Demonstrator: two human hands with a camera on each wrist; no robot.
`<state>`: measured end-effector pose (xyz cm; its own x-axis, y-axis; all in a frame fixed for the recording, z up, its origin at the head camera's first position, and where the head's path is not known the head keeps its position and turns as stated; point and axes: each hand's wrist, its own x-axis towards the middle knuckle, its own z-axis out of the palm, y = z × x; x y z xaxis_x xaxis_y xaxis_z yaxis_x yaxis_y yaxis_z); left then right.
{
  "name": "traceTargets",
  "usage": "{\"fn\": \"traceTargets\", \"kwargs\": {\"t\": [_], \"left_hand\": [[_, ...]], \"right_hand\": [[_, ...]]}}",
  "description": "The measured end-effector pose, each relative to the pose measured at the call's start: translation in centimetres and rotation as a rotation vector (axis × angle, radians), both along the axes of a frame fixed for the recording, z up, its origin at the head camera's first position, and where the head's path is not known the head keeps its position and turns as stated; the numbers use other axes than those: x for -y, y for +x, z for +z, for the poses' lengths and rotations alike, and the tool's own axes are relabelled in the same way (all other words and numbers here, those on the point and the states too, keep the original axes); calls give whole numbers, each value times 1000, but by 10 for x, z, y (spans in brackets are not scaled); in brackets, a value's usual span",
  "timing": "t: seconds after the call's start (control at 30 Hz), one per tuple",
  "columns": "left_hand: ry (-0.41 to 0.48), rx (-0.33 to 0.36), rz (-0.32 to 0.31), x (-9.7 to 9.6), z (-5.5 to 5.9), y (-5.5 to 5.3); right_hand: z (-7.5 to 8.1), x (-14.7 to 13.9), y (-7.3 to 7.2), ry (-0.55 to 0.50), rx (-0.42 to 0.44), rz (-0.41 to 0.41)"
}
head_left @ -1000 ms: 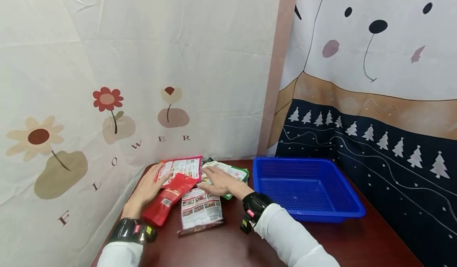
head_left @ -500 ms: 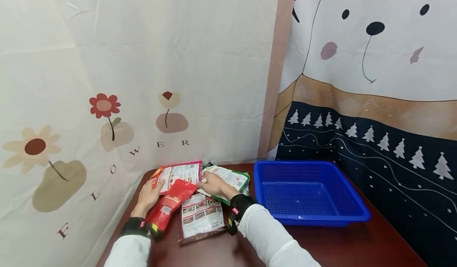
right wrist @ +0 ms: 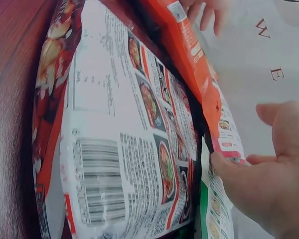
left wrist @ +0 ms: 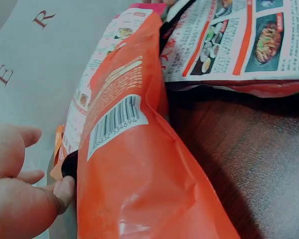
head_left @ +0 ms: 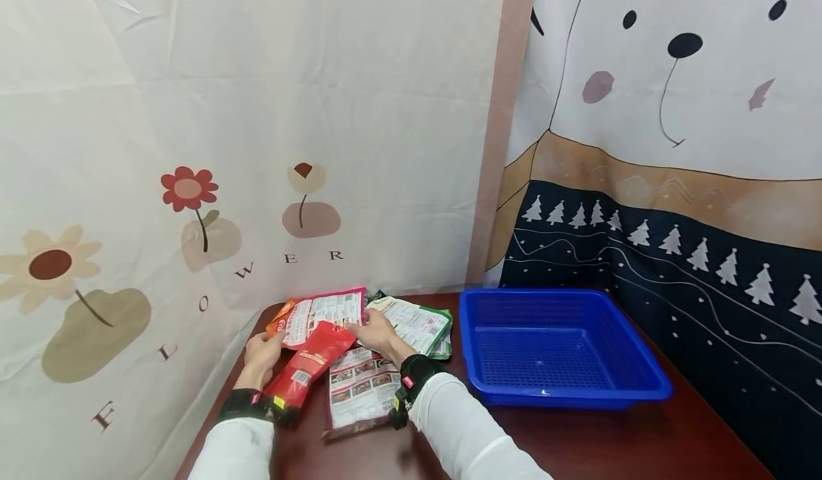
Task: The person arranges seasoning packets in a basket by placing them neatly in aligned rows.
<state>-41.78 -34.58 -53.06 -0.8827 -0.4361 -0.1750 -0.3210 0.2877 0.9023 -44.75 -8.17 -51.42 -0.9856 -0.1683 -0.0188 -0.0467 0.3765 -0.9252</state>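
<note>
A white food packet with a pink edge (head_left: 330, 307) lies at the back left, partly under a red pouch (head_left: 315, 359) with a barcode. My left hand (head_left: 260, 357) pinches its near left corner; in the left wrist view the thumb (left wrist: 65, 191) is at the edge beside the red pouch. My right hand (head_left: 377, 335) pinches the right side, with the thumb (right wrist: 222, 164) at the pink edge in the right wrist view. A packet with dish photos (head_left: 363, 391) lies in front, under the right wrist. Green-edged packets (head_left: 420, 324) lie right of the right hand.
A blue plastic basket (head_left: 571, 396) stands on the right of the dark red table (head_left: 462, 451). An orange packet (head_left: 280, 316) shows at the pink-edged packet's left. Printed cloths (head_left: 398, 180) hang behind the table and on both sides.
Both hands have come down onto the pink-edged packet, and their fingers have closed on its sides. The right hand has moved left from over the green-edged packets.
</note>
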Motion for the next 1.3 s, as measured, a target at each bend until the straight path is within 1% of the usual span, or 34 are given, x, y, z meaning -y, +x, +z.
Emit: {"fn": "traceTargets", "kwargs": {"t": [0.03, 0.1, 0.13, 0.17, 0.2, 0.23, 0.27, 0.33, 0.37, 0.4, 0.43, 0.53, 0.63, 0.7, 0.77, 0.83, 0.9, 0.93, 1.0, 1.03, 1.1, 1.13, 1.2, 1.27, 1.3], "left_hand": [[36, 5, 23, -1, 0, -1], [89, 7, 57, -2, -2, -2], [123, -1, 74, -2, -2, -3], [153, -6, 92, -4, -2, -3], [178, -12, 113, -5, -3, -4], [201, -24, 134, -7, -3, -4], [219, -34, 153, -9, -3, -4], [254, -50, 197, -12, -4, -4], [261, -49, 220, -14, -4, -4], [264, -49, 236, -15, -4, -4], [270, -48, 250, -16, -4, -4], [304, -53, 271, -17, -6, -2], [348, -50, 254, -16, -8, 0], [394, -51, 228, -15, -8, 2], [445, -58, 184, -13, -8, 3], [501, -63, 120, -11, -7, 3], [543, -60, 60, -12, -5, 0], [564, -64, 30, -13, -4, -2], [584, -70, -3, -15, 0, -7], [593, -81, -9, -17, 2, -9], [605, -110, -11, -20, 8, -15], [612, -131, -8, -22, 12, -17], [629, -177, 1, -24, 20, -22], [637, -217, 13, -27, 28, -25], [649, -240, 20, -28, 33, -26]], "right_hand": [[-3, -1, -5, 4, -19, -22], [-16, -2, -17, 20, -69, -73], [-17, -3, -18, 32, -82, -95], [-25, -3, -24, 43, -98, -118], [-29, -3, -28, 48, -100, -140], [-30, -4, -28, 46, -92, -156], [-29, -5, -26, 49, -86, -168], [-21, -7, -18, 52, -60, -179], [-22, -7, -16, 57, -62, -184], [-15, -8, -10, 68, -61, -186], [-11, -8, -5, 78, -64, -185], [-9, -6, 1, 106, -70, -188], [-9, -4, 3, 130, -85, -203], [-14, -1, -1, 130, -101, -204], [-24, 1, -10, 119, -116, -197], [-37, 4, -22, 98, -138, -186], [-51, 7, -38, 77, -166, -184], [-56, 7, -44, 73, -198, -185], [-63, 6, -55, 68, -270, -199], [-64, 5, -58, 61, -304, -203], [-64, 4, -64, 54, -404, -218], [-54, 1, -59, 38, -427, -215], [-30, -3, -45, -6, -448, -203], [-4, -7, -27, -55, -439, -194], [10, -10, -17, -82, -421, -191]]}}
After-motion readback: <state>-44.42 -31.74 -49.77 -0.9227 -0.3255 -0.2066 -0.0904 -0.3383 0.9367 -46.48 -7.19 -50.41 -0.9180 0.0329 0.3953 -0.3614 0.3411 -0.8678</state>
